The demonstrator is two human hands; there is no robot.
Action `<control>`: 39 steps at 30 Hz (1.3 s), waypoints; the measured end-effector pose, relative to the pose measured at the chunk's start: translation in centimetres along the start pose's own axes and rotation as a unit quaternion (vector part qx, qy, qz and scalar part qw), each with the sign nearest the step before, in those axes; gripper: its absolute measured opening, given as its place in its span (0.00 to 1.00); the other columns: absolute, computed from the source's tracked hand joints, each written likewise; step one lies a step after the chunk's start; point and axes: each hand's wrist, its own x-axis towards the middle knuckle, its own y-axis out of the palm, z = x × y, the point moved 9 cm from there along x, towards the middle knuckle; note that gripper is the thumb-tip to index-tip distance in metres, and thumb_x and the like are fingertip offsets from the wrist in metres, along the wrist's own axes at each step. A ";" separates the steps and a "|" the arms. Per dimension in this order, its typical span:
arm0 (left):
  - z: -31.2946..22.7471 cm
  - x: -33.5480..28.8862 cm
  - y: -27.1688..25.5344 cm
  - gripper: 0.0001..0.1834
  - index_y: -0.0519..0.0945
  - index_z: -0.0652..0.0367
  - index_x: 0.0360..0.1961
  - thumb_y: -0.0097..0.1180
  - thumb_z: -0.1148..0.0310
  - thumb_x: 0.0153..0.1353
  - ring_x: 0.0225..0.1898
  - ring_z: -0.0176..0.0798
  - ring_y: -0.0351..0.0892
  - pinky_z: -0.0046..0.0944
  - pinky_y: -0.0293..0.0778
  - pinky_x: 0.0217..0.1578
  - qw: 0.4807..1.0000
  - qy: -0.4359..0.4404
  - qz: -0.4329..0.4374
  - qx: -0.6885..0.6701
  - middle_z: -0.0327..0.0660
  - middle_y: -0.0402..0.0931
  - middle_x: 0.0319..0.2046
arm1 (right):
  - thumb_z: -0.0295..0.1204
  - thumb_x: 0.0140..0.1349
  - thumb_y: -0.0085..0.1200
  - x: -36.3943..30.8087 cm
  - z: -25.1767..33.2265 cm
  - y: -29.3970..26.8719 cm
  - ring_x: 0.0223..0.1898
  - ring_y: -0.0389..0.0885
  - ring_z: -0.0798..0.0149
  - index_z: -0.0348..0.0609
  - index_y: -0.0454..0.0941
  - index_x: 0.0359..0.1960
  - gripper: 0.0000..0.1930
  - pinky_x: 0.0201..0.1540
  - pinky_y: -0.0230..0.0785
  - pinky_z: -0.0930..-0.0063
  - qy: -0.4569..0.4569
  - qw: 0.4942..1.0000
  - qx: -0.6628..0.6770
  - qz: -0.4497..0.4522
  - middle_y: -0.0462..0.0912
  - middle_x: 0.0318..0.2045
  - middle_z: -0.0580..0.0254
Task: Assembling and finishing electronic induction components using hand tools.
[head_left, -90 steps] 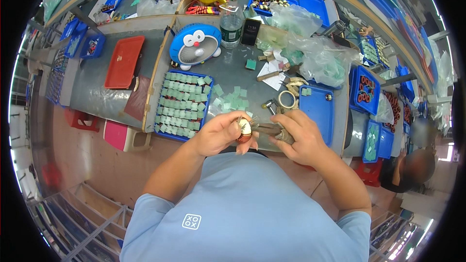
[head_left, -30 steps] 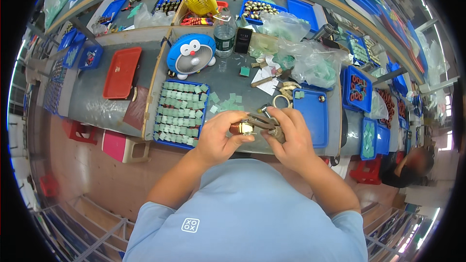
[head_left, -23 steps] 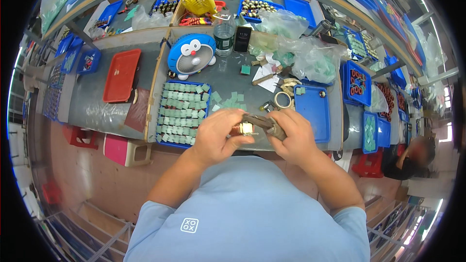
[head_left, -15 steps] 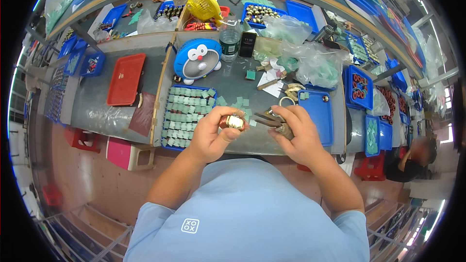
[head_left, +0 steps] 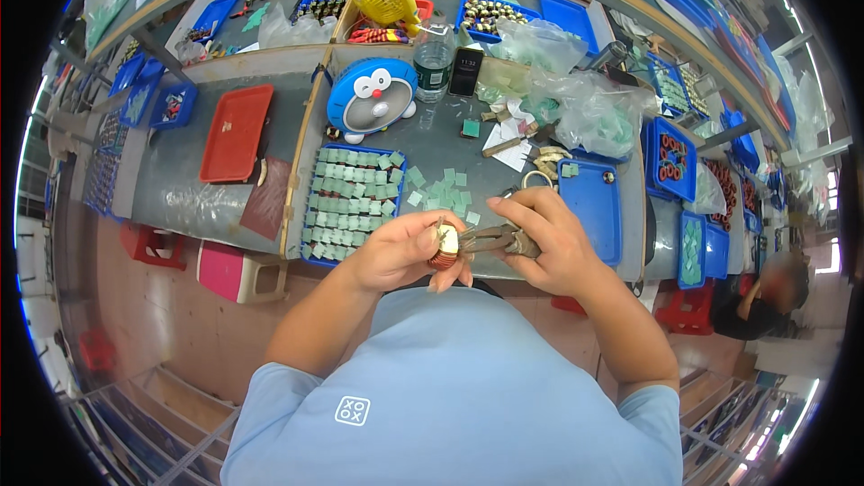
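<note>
We hold a small copper-wound coil [head_left: 443, 250] in our left hand [head_left: 402, 250]. Our right hand [head_left: 551, 243] grips pliers [head_left: 493, 238], whose tip touches the coil. Both hands sit above the near edge of the grey table [head_left: 180, 193], beside a blue tray [head_left: 317, 250] of green square pieces [head_left: 346, 202].

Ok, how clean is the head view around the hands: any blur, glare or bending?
Head view: the left hand, the coil it holds and the right hand with the pliers sit near centre, sharp and evenly lit; the bench edges bow toward the rim; the corners are black; glare whitens the far right.
</note>
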 end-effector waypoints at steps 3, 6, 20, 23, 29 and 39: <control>0.7 0.1 0.4 0.25 0.70 0.68 0.55 0.44 0.52 0.79 0.30 0.35 0.78 0.47 0.77 0.52 0.999 -0.016 -0.002 -0.033 0.44 0.76 0.31 | 0.27 0.44 0.74 -0.4 -0.2 -0.2 0.41 0.77 0.50 0.45 0.79 0.57 0.33 0.44 0.73 0.60 -0.009 1.000 -0.018 -0.012 0.79 0.42 0.54; 1.0 0.4 0.4 0.25 0.69 0.68 0.55 0.43 0.51 0.79 0.32 0.36 0.79 0.47 0.76 0.54 0.998 0.000 -0.014 -0.058 0.44 0.76 0.30 | 0.26 0.39 0.73 -1.1 -0.4 -0.4 0.39 0.77 0.51 0.45 0.81 0.53 0.32 0.40 0.73 0.61 -0.009 0.997 -0.062 -0.047 0.78 0.40 0.56; 0.5 0.7 0.1 0.30 0.70 0.63 0.57 0.54 0.45 0.72 0.38 0.40 0.82 0.44 0.79 0.46 0.984 -0.017 -0.107 0.142 0.45 0.78 0.35 | 0.25 0.46 0.72 -3.4 -1.8 -1.1 0.43 0.77 0.50 0.44 0.78 0.60 0.34 0.45 0.73 0.60 0.066 0.994 -0.033 -0.075 0.77 0.45 0.53; 0.6 0.6 0.2 0.23 0.72 0.64 0.58 0.51 0.53 0.77 0.41 0.35 0.80 0.37 0.78 0.42 0.989 -0.004 -0.086 0.120 0.44 0.78 0.41 | 0.26 0.47 0.72 -3.8 -2.2 -1.0 0.44 0.78 0.50 0.44 0.78 0.61 0.34 0.46 0.73 0.60 0.070 0.995 -0.028 -0.057 0.77 0.45 0.53; 1.2 0.4 0.5 0.23 0.72 0.64 0.57 0.53 0.54 0.76 0.40 0.34 0.80 0.36 0.78 0.42 0.990 -0.045 -0.052 0.122 0.43 0.78 0.41 | 0.26 0.46 0.73 -3.1 -1.8 -0.9 0.45 0.78 0.50 0.43 0.78 0.60 0.34 0.47 0.73 0.60 0.026 0.999 -0.028 -0.019 0.78 0.44 0.52; 1.9 0.7 0.6 0.21 0.74 0.64 0.54 0.53 0.54 0.76 0.36 0.33 0.80 0.33 0.74 0.36 0.992 -0.052 -0.042 0.106 0.41 0.80 0.40 | 0.25 0.44 0.72 -2.0 -1.8 -1.3 0.43 0.78 0.50 0.45 0.79 0.59 0.34 0.45 0.73 0.60 0.012 0.999 -0.026 -0.014 0.79 0.43 0.54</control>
